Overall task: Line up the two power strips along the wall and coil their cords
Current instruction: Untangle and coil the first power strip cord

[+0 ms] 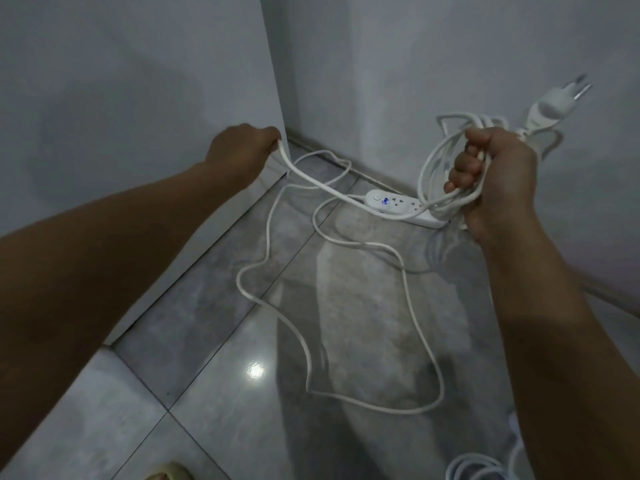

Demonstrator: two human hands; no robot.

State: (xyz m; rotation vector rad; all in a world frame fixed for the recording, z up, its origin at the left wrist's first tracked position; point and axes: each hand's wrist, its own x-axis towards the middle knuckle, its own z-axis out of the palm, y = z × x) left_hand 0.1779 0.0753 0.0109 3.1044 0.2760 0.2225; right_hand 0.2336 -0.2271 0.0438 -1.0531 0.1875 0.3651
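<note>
Your right hand (pixel 498 178) grips the gathered loops with the plug (pixel 550 105) sticking out, while your left hand (pixel 242 148) pinches the cord (pixel 408 271) out wide, seemingly measuring the next loop.

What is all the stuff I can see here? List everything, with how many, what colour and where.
Power strip: one, white, on the floor by the far wall.
Cord: one, white, long loose loops across the floor tiles.
Coil: one bundle, white, gathered in the right hand.
Plug: one, white, sticking up above the coil.
Second cord: white, bottom right edge, only partly visible.
Floor: grey glossy tiles.
Walls: grey-white, forming a corner.
Left hand: grip closed on the cord near the corner.
Right hand: grip closed around the coil.
</note>
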